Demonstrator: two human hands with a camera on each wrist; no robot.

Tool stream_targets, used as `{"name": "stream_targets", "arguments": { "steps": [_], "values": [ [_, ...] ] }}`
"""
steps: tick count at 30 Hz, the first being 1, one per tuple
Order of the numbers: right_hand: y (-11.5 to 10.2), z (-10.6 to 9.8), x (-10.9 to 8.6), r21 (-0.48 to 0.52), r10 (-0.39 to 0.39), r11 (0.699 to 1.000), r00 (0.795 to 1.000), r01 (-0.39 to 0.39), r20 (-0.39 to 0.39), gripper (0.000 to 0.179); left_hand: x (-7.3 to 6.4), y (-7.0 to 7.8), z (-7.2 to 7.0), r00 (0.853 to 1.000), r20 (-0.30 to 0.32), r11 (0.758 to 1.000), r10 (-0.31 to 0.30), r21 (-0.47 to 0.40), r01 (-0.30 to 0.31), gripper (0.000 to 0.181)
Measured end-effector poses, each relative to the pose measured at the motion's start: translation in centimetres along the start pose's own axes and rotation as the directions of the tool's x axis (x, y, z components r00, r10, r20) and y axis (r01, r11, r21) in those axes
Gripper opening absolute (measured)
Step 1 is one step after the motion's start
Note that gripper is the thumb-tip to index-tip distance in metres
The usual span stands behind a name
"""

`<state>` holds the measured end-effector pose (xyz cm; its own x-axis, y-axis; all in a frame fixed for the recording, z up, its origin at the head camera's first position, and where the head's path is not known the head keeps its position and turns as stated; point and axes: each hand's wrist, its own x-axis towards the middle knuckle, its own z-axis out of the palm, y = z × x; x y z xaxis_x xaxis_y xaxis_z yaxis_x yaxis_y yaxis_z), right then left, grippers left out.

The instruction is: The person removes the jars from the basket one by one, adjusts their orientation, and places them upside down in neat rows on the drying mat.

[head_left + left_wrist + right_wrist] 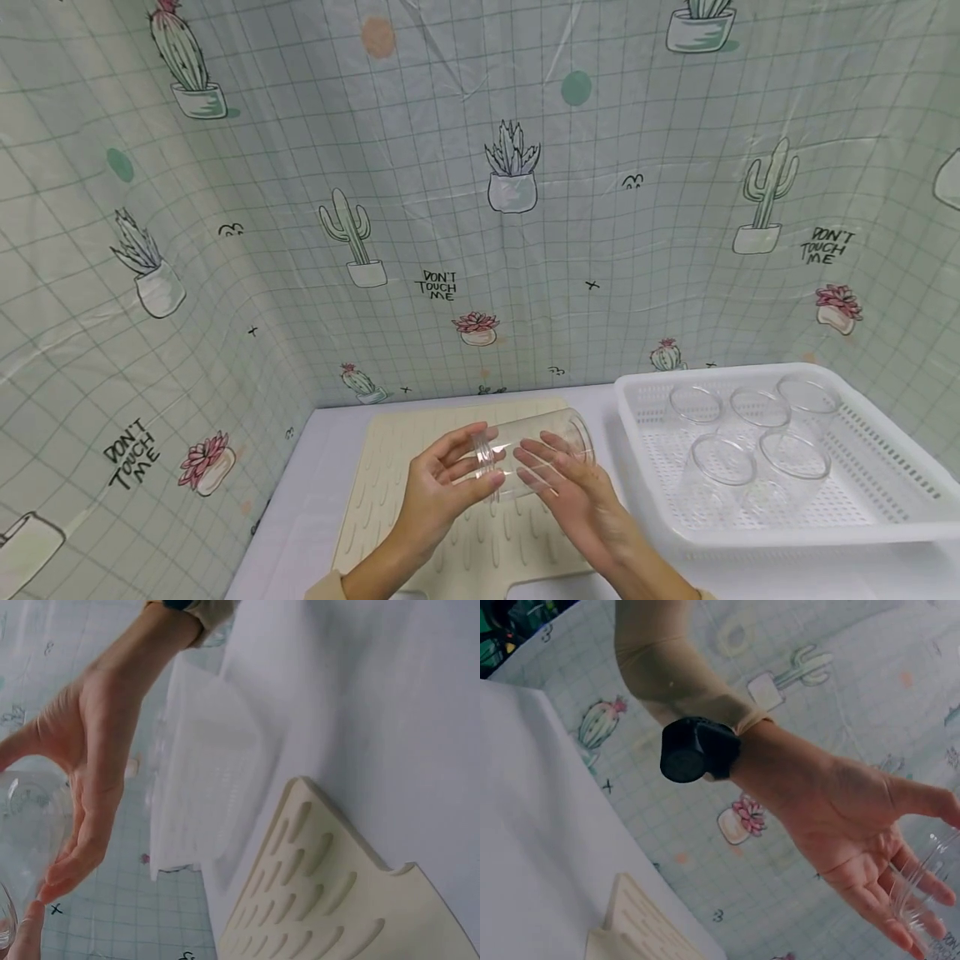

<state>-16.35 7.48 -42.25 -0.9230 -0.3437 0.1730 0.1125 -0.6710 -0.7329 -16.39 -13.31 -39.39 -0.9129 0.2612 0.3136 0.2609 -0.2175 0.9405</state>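
A clear glass jar (534, 429), tilted on its side, is held up between both hands above a beige ridged mat (480, 550). My left hand (427, 487) grips its ringed end, thumb in front and fingers behind. Around the smooth, wider end curves my right hand (592, 508). The left wrist view catches the right hand (105, 742) with the jar (30, 825) between thumb and fingers, plus left fingertips at the lower edge. In the right wrist view the left hand (832, 810) holds the ringed end (915, 896); the rest is cut off.
On the right stands a white perforated plastic basket (633, 450) with several similar clear glass vessels (723, 458) upright inside. A white cloth (285, 508) covers the table. Behind and to the left hangs a cactus-print curtain (600, 250).
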Motion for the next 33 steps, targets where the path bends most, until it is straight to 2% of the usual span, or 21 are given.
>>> {"name": "stream_targets", "arguments": {
  "steps": [7,11,14,18,22,26,30,33],
  "values": [
    [0.3,0.3,0.7,0.0,-0.003,1.0,0.999,0.003,-0.044,0.04,0.1,-0.6,-0.9,0.999,0.008,0.999,0.047,0.027,-0.047,0.061],
    [0.5,0.1,1.5,0.004,-0.041,0.999,0.999,0.041,-0.034,0.026,0.2,-0.8,-1.8,0.995,0.019,0.994,0.093,0.061,-0.094,0.064],
    [0.5,-0.1,2.2,0.018,-0.07,0.997,0.997,0.07,-0.021,0.013,0.2,-1.0,-2.7,0.991,0.029,0.982,0.133,0.13,-0.136,0.067],
    [0.6,-0.1,3.1,0.014,-0.089,0.996,0.994,0.09,-0.058,0.015,0.0,-1.2,-4.1,0.989,0.021,0.951,0.149,0.271,-0.149,0.072],
    [0.7,-0.1,4.2,-0.035,-0.073,0.997,0.99,0.07,-0.12,0.037,-0.3,-1.8,-5.5,0.994,-0.029,0.914,0.109,0.396,-0.089,0.078],
    [1.2,-0.1,5.4,-0.038,-0.068,0.997,0.982,0.062,-0.178,0.033,-0.9,-2.3,-6.8,0.994,-0.111,0.881,0.025,0.473,0.031,0.085],
    [2.1,-0.2,6.5,-0.047,-0.081,0.996,0.975,0.073,-0.206,0.026,-1.7,-2.8,-8.1,0.976,-0.207,0.833,-0.065,0.527,0.168,0.093],
    [2.8,-0.3,7.4,-0.071,-0.085,0.995,0.972,0.071,-0.219,0.031,-2.2,-3.1,-9.0,0.963,-0.251,0.794,-0.1,0.563,0.23,0.097]
  ]
}}
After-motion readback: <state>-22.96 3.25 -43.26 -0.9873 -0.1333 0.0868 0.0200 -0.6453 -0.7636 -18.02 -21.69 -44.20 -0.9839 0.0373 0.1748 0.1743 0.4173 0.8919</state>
